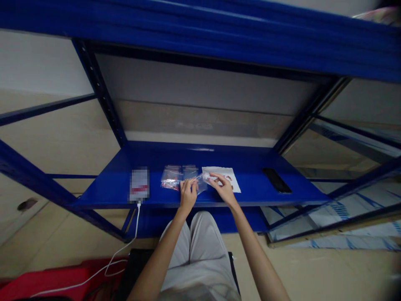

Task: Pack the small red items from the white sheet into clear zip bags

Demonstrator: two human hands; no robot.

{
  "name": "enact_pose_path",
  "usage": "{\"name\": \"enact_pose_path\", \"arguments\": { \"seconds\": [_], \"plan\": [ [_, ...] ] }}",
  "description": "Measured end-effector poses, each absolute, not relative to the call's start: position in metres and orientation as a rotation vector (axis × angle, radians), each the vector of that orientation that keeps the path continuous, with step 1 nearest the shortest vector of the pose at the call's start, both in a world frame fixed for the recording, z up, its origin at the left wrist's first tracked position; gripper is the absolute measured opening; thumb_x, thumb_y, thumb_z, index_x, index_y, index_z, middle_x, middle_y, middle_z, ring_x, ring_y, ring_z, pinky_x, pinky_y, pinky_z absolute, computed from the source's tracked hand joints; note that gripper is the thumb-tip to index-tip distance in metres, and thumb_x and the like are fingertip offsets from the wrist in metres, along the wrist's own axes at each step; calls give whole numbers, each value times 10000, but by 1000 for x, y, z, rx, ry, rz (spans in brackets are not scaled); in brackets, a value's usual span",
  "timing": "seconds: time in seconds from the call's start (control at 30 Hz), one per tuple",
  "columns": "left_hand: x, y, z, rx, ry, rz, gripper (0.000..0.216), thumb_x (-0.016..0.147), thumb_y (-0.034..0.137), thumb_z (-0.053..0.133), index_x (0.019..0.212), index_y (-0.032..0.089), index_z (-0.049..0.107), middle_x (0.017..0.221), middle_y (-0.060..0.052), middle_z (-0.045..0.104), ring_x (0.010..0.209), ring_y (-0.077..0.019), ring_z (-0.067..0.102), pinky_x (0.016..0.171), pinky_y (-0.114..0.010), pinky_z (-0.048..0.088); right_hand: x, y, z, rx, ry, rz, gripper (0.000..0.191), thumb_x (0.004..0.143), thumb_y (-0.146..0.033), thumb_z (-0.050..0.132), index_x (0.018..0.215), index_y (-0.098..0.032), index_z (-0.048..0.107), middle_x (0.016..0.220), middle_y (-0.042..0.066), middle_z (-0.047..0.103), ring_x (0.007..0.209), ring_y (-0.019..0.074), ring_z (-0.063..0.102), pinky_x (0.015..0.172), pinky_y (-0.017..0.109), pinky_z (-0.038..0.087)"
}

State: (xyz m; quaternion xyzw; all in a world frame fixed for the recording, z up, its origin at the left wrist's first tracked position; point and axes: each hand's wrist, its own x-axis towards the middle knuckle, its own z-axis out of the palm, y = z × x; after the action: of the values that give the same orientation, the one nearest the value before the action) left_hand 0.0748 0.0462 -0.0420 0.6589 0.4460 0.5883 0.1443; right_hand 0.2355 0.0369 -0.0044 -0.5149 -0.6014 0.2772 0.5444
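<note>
On the blue shelf point(250, 190) my left hand point(188, 193) is closed on one end of a small clear plastic bag point(200, 182). My right hand point(223, 187) pinches the bag's other end with its fingertips, over a white sheet of paper point(230, 173). Just left of my hands lie clear packets with red bits inside point(171, 177) and another clear packet point(190, 170) behind them.
A phone with a white cable point(139, 184) lies at the shelf's left; the cable drops to the floor. A black phone point(276, 180) rests at the right. Blue rack posts and an upper shelf point(200, 37) frame the space. Something red point(46, 280) lies at lower left.
</note>
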Motion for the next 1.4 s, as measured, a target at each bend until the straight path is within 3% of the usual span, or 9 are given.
{"name": "enact_pose_path", "arguments": {
  "seconds": [0.17, 0.27, 0.37, 0.47, 0.67, 0.97, 1.4],
  "plan": [
    [69, 45, -38, 1873, 1239, 1618, 155, 849, 255, 428, 799, 190, 559, 523, 21, 534, 583, -147, 518, 702, -287, 370, 199, 43, -15, -1134, -1238, 804, 275, 709, -415, 617, 846, -189, 691, 795, 49, 670, 709, 176, 572, 679, 301, 446],
    [65, 43, -36, 1853, 1190, 1557, 231, 864, 279, 385, 724, 190, 546, 540, 13, 527, 589, -141, 512, 685, -273, 372, 189, 42, -21, -1090, -1114, 933, 275, 673, -418, 647, 804, -179, 684, 730, 39, 660, 646, 162, 563, 602, 272, 436],
    [64, 44, -33, 1808, 1133, 1472, 307, 881, 303, 335, 681, 187, 536, 540, 17, 511, 568, -125, 504, 656, -251, 378, 188, 40, -27, -1082, -1024, 1040, 292, 648, -429, 665, 776, -167, 663, 556, -10, 568, 478, 102, 461, 444, 214, 340],
    [64, 47, -30, 1748, 1068, 1369, 358, 873, 356, 348, 625, 176, 533, 540, 11, 522, 541, -116, 499, 591, -231, 378, 191, 38, -30, -1084, -993, 1125, 309, 639, -445, 669, 764, -163, 641, 464, -55, 443, 399, 62, 334, 385, 194, 226],
    [64, 54, -29, 1625, 998, 1273, 407, 845, 433, 376, 585, 160, 528, 542, -1, 537, 545, -120, 504, 566, -227, 385, 193, 38, -32, -1106, -1068, 1103, 335, 644, -501, 643, 676, -169, 606, 470, -51, 423, 415, 70, 308, 399, 209, 211],
    [67, 55, -34, 1582, 1070, 1332, 368, 799, 441, 463, 597, 153, 570, 541, 20, 481, 529, -106, 416, 522, -221, 302, 190, 39, -35, -1158, -1170, 980, 354, 683, -530, 574, 687, -177, 581, 558, -14, 497, 504, 109, 405, 464, 217, 310],
    [64, 52, -30, 1469, 1001, 1353, 268, 759, 395, 548, 812, 149, 639, 647, -11, 602, 586, -116, 528, 562, -216, 389, 188, 34, -34, -1167, -935, 1097, 356, 653, -510, 629, 800, -187, 599, 471, -59, 413, 374, 62, 294, 359, 194, 205]
  ]
}}
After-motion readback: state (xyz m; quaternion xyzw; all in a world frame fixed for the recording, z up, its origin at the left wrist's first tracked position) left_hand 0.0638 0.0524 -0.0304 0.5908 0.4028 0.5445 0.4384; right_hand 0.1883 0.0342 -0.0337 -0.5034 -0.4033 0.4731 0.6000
